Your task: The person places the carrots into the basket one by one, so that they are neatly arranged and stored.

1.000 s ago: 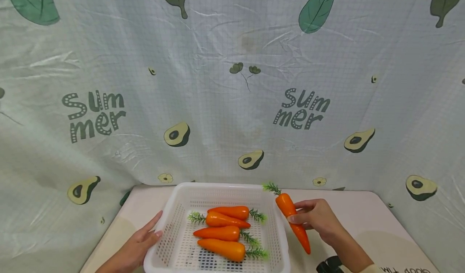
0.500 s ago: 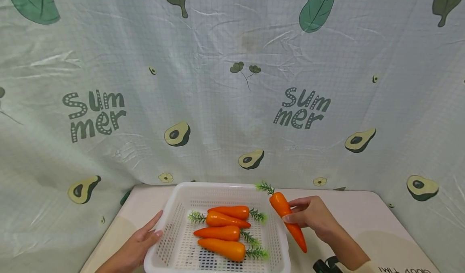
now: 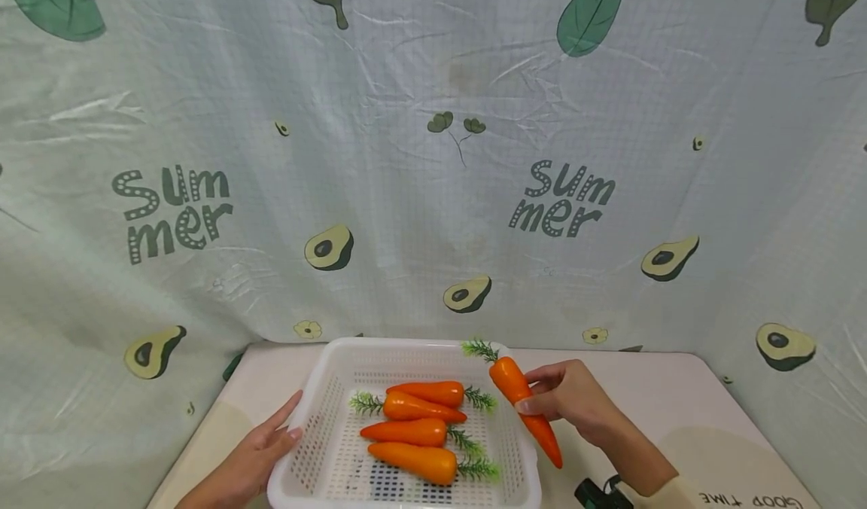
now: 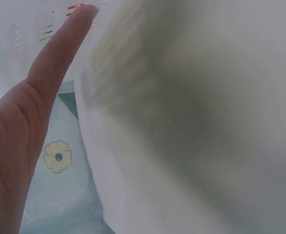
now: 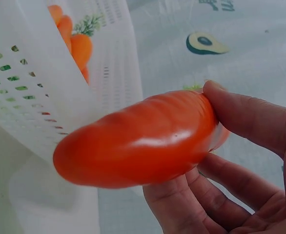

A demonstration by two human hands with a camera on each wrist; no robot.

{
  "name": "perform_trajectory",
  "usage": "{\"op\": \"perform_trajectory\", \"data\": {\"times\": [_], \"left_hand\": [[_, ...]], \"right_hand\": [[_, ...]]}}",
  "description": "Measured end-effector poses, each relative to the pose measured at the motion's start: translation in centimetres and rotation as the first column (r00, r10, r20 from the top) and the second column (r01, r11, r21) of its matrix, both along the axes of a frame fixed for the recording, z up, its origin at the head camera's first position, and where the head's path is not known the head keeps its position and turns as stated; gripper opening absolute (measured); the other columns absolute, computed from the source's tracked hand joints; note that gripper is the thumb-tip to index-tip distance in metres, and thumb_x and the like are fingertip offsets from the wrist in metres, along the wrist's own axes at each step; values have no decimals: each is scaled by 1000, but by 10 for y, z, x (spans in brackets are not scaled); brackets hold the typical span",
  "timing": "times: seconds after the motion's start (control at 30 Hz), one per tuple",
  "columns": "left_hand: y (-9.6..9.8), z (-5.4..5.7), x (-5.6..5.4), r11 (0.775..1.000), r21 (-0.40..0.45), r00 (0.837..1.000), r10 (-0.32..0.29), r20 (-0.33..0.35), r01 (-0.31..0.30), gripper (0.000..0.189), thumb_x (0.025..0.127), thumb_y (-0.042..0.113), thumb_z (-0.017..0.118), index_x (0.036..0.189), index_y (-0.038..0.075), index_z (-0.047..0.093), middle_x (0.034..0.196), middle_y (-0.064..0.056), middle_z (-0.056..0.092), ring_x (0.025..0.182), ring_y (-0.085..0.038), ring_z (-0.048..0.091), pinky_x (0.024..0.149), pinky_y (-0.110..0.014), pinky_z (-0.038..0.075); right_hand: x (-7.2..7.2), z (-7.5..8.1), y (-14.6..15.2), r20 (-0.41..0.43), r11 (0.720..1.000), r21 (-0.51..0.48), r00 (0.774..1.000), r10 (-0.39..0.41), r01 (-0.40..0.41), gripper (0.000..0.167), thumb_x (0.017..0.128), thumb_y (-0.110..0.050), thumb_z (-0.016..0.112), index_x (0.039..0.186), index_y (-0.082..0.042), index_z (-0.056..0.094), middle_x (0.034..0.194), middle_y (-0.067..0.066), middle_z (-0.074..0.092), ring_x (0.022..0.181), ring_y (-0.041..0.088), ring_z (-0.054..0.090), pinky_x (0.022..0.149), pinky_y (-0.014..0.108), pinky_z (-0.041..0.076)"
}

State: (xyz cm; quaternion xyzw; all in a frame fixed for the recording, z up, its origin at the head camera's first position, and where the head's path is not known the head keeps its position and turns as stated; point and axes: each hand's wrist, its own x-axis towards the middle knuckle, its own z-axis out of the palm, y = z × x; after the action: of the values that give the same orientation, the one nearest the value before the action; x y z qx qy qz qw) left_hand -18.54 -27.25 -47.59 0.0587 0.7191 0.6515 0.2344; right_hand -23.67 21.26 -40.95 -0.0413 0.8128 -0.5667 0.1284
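Observation:
A carrot (image 3: 512,385) with a green leafy top is pinched between the thumb and fingers of my right hand (image 3: 572,402). It slants over the right rim of a white perforated plastic basket (image 3: 313,460), leafy end up and to the left, tip toward me. Inside the basket several more carrots (image 3: 413,460) lie crosswise, leaves pointing both ways. My left hand (image 3: 250,456) rests with extended fingers against the basket's left side. In the left wrist view a straight finger (image 4: 60,56) touches the perforated wall. The right wrist view shows the held carrot (image 5: 138,141) close up, beside the basket.
The basket stands on a pale table (image 3: 630,388) with printed lettering at the front right. A black object (image 3: 603,494) lies near my right wrist. Behind the table hangs a sheet (image 3: 406,193) printed with avocados and leaves.
My right hand has moved left with the carrot, bringing its leafy top over the basket's right rim. The left hand and the carrots in the basket have stayed in place.

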Motion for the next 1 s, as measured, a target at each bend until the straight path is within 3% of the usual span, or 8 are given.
{"op": "perform_trajectory", "data": {"times": [0.17,0.4,0.7,1.0], "left_hand": [[2,0,-1,999,-30,999,43,11,-42,81,113,36,45,166,16,-14,164,-41,7,127,-46,62,88,-62,61],[-1,-2,0,999,26,999,-29,14,29,81,114,34,41,164,14,-19,165,-42,4,130,-37,60,95,-60,59],[3,0,-2,1000,-9,1000,11,18,-11,81,114,34,43,165,13,-15,165,-41,10,128,-39,63,93,-60,60],[2,1,-2,1000,-16,1000,17,20,-17,81,113,35,44,165,13,-14,164,-42,11,126,-38,64,93,-60,60]], "right_hand": [[0,3,-7,-2,1000,8,1000,12,-12,50,79,-7,88,122,12,70,91,9,77,80,20,73,75,39,66],[0,4,-14,9,999,9,999,42,-42,52,78,-9,89,123,11,70,91,9,77,79,20,73,73,38,66],[-1,4,-22,10,997,37,998,67,-68,53,77,-9,90,122,10,71,92,10,76,79,20,72,73,39,66],[-2,6,-38,3,991,0,991,135,-135,50,76,-7,90,119,10,72,89,10,73,78,19,72,71,36,66]]}}
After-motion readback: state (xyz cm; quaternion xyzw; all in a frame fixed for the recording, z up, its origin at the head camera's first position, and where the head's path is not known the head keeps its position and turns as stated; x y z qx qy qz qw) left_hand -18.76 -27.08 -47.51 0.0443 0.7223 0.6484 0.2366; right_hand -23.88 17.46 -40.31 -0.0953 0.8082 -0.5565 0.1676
